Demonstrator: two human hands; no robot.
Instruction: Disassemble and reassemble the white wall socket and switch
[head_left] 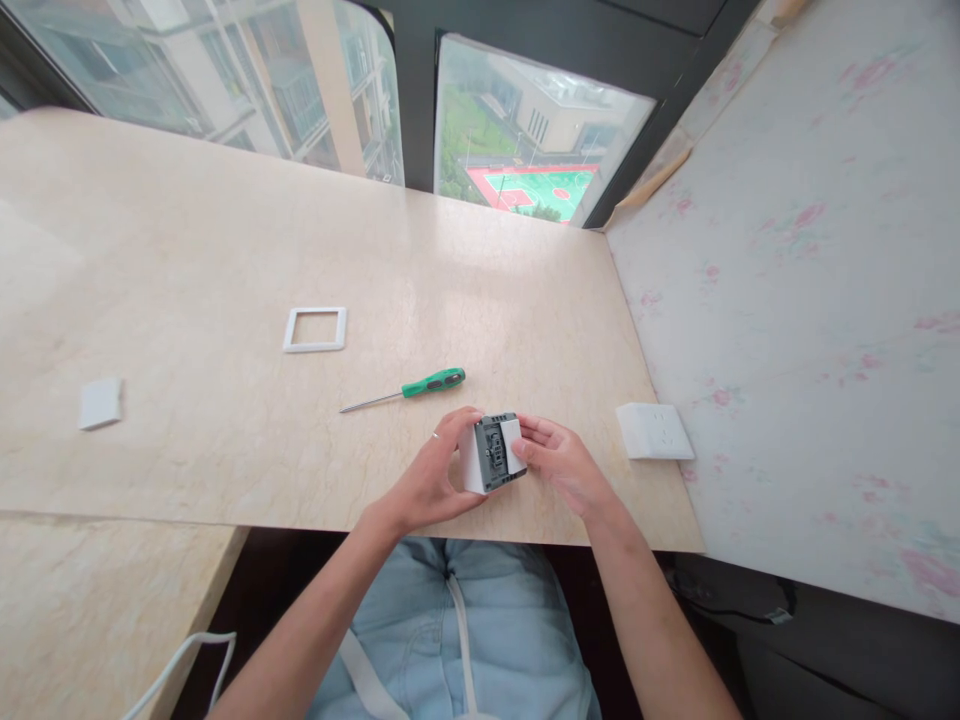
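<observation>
A switch box (pixel 471 460) with white sides and a dark grey inner frame is held above the counter's front edge. My left hand (pixel 435 475) grips it, thumb below and fingers along the top. My right hand (pixel 559 462) is at its right side, with the thumb on a white panel (pixel 512 446) that covers the right part of the grey frame. Beyond my hands lies a screwdriver (pixel 435 382) with a green handle, its shaft pointing left. A white rectangular frame (pixel 316 346) rests farther back to the left.
On the far left of the counter (pixel 187 400) lies a white square plate (pixel 100 403). A white socket box (pixel 655 431) stands against the flowered wall on the right. Windows line the back, and a white cable (pixel 180 655) hangs at the lower left.
</observation>
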